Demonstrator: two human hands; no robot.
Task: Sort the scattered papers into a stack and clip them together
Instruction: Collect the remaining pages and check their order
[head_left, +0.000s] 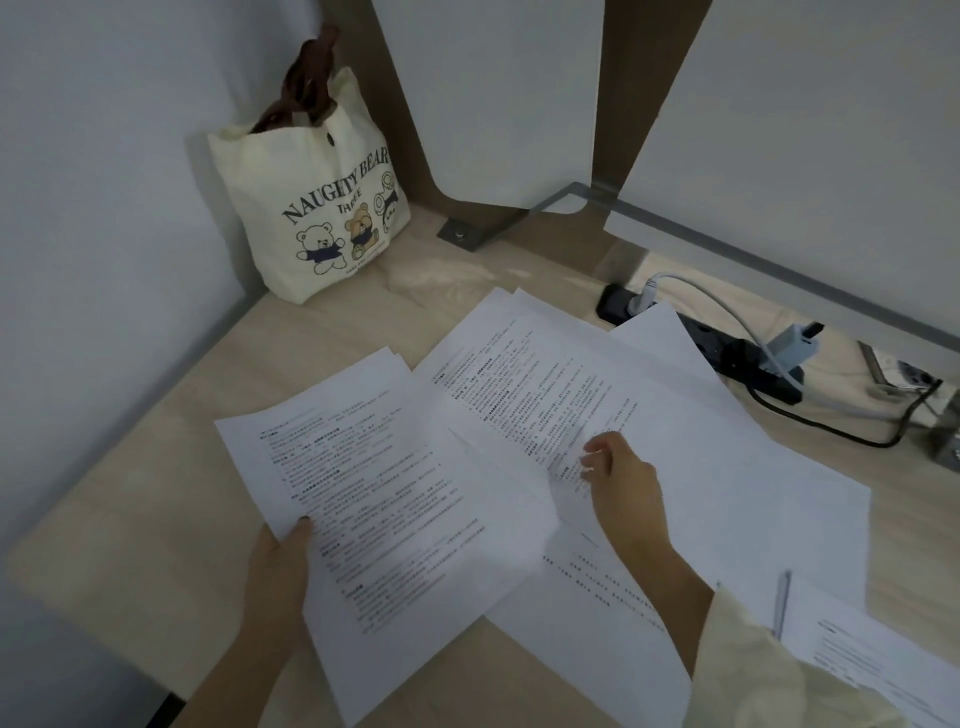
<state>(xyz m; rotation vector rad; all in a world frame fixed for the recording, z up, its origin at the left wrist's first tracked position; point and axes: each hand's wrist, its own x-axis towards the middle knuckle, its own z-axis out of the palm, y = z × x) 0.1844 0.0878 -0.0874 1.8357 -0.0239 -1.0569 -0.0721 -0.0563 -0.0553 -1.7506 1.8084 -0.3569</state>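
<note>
Papers (649, 415) are spread across the desk (156, 493), printed pages overlapping in a loose fan. The left hand (275, 566) grips a sheaf (389, 493) by its near-left edge, thumb pressed on top and fingers hidden underneath. The right hand (623, 483) is just to the right, fingers curled and pinching a printed sheet (566, 493) whose blurred edge lifts off the pile. A cream sleeve (753, 675) covers that forearm. More white pages lie beneath and out to the right, with 1 more at the near-right corner. Further back lies a black power strip (727, 353) with a grey cable plugged in. In the far-left corner, a cream tote bag (317, 208) printed with cartoon bears stands against the wall.
</note>
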